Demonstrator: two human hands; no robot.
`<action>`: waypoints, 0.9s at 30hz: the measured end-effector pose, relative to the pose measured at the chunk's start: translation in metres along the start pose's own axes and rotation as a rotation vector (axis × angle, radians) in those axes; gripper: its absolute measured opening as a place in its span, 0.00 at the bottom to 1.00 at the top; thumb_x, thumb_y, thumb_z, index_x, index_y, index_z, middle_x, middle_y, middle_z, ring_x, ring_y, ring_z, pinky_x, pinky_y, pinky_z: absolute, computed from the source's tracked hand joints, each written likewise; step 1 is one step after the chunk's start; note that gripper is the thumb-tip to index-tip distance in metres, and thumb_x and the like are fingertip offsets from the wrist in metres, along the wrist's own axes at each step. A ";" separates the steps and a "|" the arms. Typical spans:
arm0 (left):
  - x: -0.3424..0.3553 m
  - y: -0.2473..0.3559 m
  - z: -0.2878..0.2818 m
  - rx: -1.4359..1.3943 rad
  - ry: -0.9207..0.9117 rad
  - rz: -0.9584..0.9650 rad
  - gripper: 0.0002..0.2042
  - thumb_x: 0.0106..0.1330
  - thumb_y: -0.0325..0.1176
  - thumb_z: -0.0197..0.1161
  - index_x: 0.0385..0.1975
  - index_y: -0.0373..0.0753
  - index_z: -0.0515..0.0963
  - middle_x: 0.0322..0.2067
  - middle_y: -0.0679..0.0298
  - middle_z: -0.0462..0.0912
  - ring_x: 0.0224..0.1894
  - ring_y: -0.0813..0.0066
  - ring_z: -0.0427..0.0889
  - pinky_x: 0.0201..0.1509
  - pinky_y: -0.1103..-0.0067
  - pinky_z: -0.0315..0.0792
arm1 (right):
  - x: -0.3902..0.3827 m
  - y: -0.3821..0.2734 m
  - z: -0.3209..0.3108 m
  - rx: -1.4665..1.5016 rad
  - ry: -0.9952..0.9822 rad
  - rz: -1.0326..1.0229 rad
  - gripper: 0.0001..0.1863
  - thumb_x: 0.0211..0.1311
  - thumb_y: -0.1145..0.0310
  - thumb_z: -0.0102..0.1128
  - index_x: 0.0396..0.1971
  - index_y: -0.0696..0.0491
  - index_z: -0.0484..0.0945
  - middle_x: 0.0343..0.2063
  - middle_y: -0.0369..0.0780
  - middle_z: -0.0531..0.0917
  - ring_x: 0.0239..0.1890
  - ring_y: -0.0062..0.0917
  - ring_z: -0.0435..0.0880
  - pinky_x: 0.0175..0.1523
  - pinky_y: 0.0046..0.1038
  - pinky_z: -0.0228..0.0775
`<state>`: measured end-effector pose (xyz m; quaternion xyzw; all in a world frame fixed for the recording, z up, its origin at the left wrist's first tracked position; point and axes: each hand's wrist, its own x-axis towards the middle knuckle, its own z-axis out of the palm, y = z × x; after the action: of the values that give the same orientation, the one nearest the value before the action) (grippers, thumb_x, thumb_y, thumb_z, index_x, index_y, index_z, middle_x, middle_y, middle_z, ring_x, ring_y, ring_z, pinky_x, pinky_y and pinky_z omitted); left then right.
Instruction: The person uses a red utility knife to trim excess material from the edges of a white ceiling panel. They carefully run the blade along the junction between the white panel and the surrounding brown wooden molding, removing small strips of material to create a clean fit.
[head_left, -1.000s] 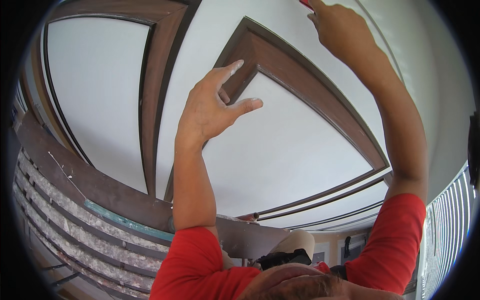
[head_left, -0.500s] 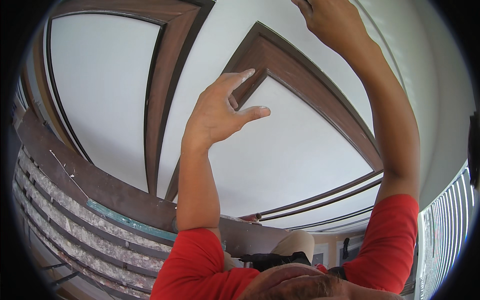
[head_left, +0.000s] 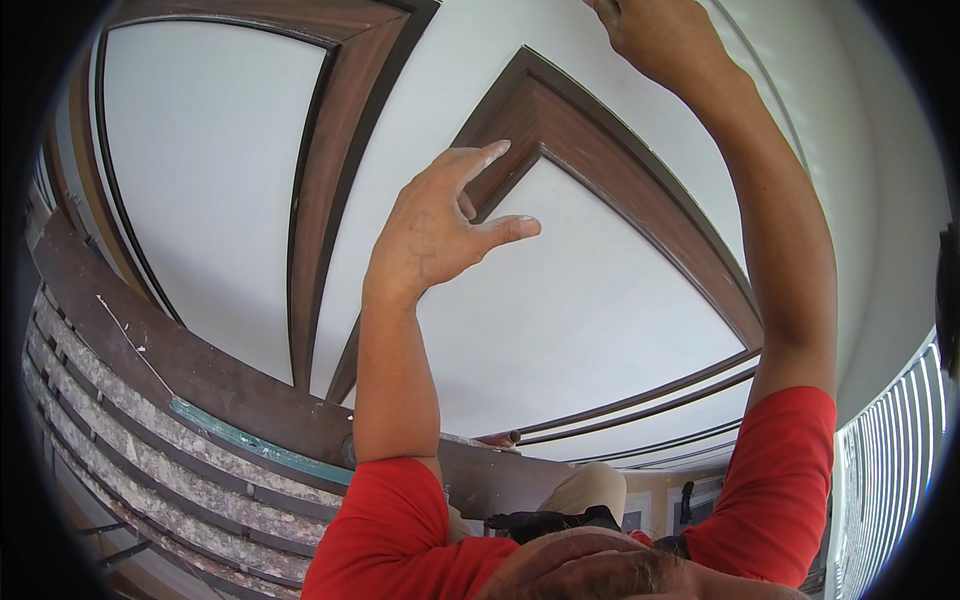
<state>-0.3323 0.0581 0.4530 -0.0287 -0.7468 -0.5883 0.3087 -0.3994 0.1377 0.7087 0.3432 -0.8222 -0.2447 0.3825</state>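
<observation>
My left hand (head_left: 430,220) is raised in the middle of the view, its thumb and fingers spread apart with nothing between them. White dust or paste coats its fingertips. Behind it is a brown wooden frame (head_left: 590,130) around a white panel (head_left: 590,280); I cannot tell whether the fingers touch it. Higher up, my right hand (head_left: 665,40) reaches to the top edge near the white wall surface (head_left: 480,50). Its fingers look curled, but their tips are cut off by the picture's edge, so anything held there is hidden.
A second brown frame (head_left: 320,200) with a white panel (head_left: 200,150) is at the left. Below runs a brown beam (head_left: 240,385) beside paint-spattered slats (head_left: 180,450) and a teal strip (head_left: 255,440). Bright vertical bars (head_left: 890,470) stand at the far right.
The framed panels have shifted very slightly in the view. Both hands keep almost the same place and shape.
</observation>
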 end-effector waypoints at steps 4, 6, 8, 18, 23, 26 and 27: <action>0.000 0.001 0.006 0.007 -0.013 -0.015 0.46 0.42 0.54 0.84 0.65 0.43 0.77 0.59 0.57 0.81 0.29 0.77 0.79 0.35 0.78 0.77 | -0.002 -0.003 -0.001 0.017 0.033 -0.037 0.15 0.74 0.64 0.54 0.51 0.59 0.78 0.34 0.53 0.87 0.38 0.49 0.86 0.45 0.47 0.77; 0.001 0.001 0.012 0.029 -0.035 -0.005 0.48 0.40 0.56 0.84 0.66 0.44 0.77 0.60 0.57 0.81 0.30 0.75 0.79 0.36 0.77 0.78 | 0.001 -0.002 0.001 -0.029 -0.004 -0.020 0.15 0.73 0.65 0.55 0.51 0.60 0.78 0.34 0.53 0.87 0.38 0.48 0.87 0.46 0.46 0.78; 0.002 -0.002 0.016 0.049 -0.038 0.002 0.49 0.39 0.58 0.84 0.66 0.45 0.76 0.60 0.56 0.80 0.31 0.74 0.79 0.38 0.76 0.79 | -0.001 -0.007 -0.012 -0.032 -0.003 -0.060 0.15 0.73 0.65 0.55 0.50 0.60 0.78 0.35 0.53 0.87 0.39 0.48 0.87 0.46 0.46 0.78; -0.003 0.002 -0.010 0.019 -0.087 0.001 0.54 0.35 0.57 0.85 0.70 0.49 0.72 0.63 0.58 0.78 0.38 0.70 0.79 0.45 0.73 0.79 | -0.045 0.037 0.015 -0.293 0.021 -0.023 0.15 0.77 0.61 0.54 0.55 0.52 0.77 0.25 0.48 0.85 0.27 0.42 0.84 0.38 0.43 0.76; -0.003 -0.007 -0.040 -0.014 -0.061 -0.049 0.54 0.35 0.53 0.86 0.70 0.49 0.72 0.63 0.59 0.78 0.38 0.70 0.78 0.45 0.73 0.78 | -0.046 0.026 0.008 -0.251 -0.037 0.027 0.14 0.75 0.64 0.56 0.51 0.57 0.76 0.25 0.49 0.84 0.27 0.42 0.85 0.37 0.44 0.77; -0.001 -0.016 -0.037 -0.051 -0.016 -0.031 0.53 0.35 0.52 0.86 0.70 0.46 0.72 0.60 0.60 0.79 0.35 0.71 0.77 0.43 0.74 0.77 | -0.049 0.031 0.010 -0.280 -0.035 0.017 0.12 0.74 0.66 0.56 0.49 0.59 0.76 0.24 0.49 0.84 0.27 0.41 0.85 0.36 0.43 0.77; 0.000 -0.019 -0.037 -0.053 0.007 -0.024 0.53 0.36 0.53 0.85 0.70 0.44 0.72 0.57 0.60 0.80 0.33 0.72 0.76 0.40 0.74 0.77 | -0.050 0.032 0.013 -0.271 -0.029 0.020 0.12 0.74 0.66 0.56 0.48 0.58 0.76 0.24 0.49 0.84 0.27 0.41 0.85 0.36 0.43 0.77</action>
<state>-0.3243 0.0194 0.4406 -0.0258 -0.7300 -0.6118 0.3034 -0.3982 0.1982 0.6994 0.2764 -0.7904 -0.3546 0.4160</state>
